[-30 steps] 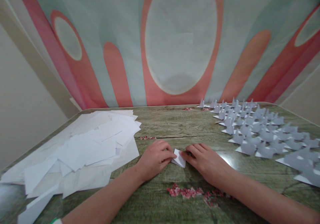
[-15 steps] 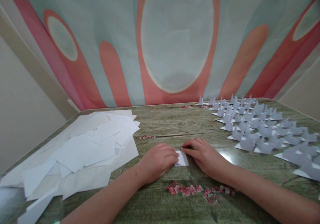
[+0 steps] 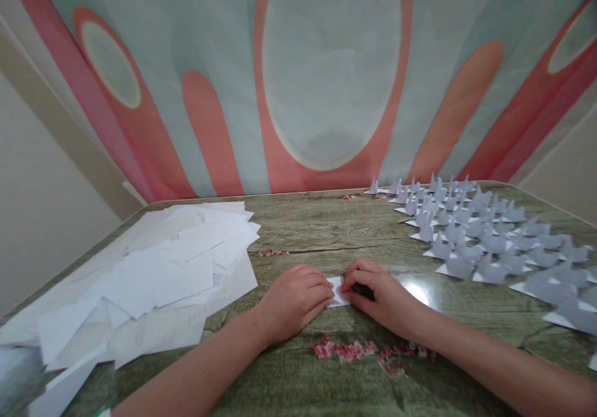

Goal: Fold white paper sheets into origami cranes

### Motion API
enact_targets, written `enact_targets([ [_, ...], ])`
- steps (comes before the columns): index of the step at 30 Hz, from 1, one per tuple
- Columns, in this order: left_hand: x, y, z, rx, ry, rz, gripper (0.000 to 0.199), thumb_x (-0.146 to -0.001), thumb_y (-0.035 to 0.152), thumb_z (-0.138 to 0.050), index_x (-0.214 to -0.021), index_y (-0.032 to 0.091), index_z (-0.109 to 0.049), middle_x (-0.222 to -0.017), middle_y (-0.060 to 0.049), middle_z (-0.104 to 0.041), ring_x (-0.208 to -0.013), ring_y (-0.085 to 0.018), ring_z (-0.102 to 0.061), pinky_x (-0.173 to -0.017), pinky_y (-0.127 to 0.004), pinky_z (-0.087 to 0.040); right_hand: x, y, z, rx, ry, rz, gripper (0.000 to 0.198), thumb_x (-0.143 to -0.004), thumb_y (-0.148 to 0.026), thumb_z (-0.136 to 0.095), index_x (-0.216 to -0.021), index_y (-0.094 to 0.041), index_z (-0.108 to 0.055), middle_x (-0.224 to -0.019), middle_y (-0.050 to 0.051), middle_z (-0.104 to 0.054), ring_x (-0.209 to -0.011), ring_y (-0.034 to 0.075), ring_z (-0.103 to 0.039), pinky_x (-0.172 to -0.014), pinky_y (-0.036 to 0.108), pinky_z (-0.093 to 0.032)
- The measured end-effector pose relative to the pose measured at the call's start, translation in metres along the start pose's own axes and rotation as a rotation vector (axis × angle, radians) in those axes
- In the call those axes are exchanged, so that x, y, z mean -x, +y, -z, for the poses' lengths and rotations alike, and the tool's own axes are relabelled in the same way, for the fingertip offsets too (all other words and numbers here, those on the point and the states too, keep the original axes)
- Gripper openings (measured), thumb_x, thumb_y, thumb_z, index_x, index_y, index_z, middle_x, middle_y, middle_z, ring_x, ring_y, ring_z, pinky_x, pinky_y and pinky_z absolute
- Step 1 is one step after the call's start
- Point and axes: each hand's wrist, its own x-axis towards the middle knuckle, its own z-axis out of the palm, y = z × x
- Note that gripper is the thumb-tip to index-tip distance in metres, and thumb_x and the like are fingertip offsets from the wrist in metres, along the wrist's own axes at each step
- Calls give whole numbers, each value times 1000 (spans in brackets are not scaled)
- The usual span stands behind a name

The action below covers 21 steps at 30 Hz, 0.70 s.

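Observation:
A small folded white paper (image 3: 337, 293) lies on the table near the middle, between my two hands. My left hand (image 3: 298, 297) rests at its left side, the fingers curled and their tips on the paper's left edge. From the right, my right hand (image 3: 373, 289) is closed in a pinch, thumb and fingertips at the paper's right part. Part of the paper is covered by the fingers, and exactly how its folds lie is hard to make out.
A spread heap of loose white paper sheets (image 3: 153, 274) covers the left side of the wood-patterned table (image 3: 308, 224). Rows of several folded white paper birds (image 3: 494, 240) stand on the right. A patterned backdrop (image 3: 331, 75) hangs behind the far edge.
My right fingers have moved from the paper's upper right corner down onto its right part, pinching closer. My left hand stays nearly in place at the left edge.

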Motion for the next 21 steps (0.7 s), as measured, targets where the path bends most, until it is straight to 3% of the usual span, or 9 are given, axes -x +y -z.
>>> enact_targets([
  [10, -5, 12, -6, 302, 115, 303, 14, -83, 18, -51, -82, 18, -65, -84, -4, -63, -82, -16, -54, -79, -30, -41, -5, 0, 5, -52, -63, -26, 8, -77, -14, -58, -79, -20, -62, -85, 1, -57, -85, 16, -53, -78, 31, -37],
  [21, -10, 15, -11, 344, 169, 417, 13, -79, 16, -53, -75, 17, -66, -79, -3, -63, -78, -16, -56, -76, -28, -42, -6, 1, 9, -61, -94, -9, 9, -76, -13, -59, -79, -20, -64, -85, 2, -57, -85, 16, -53, -79, 30, -38],
])
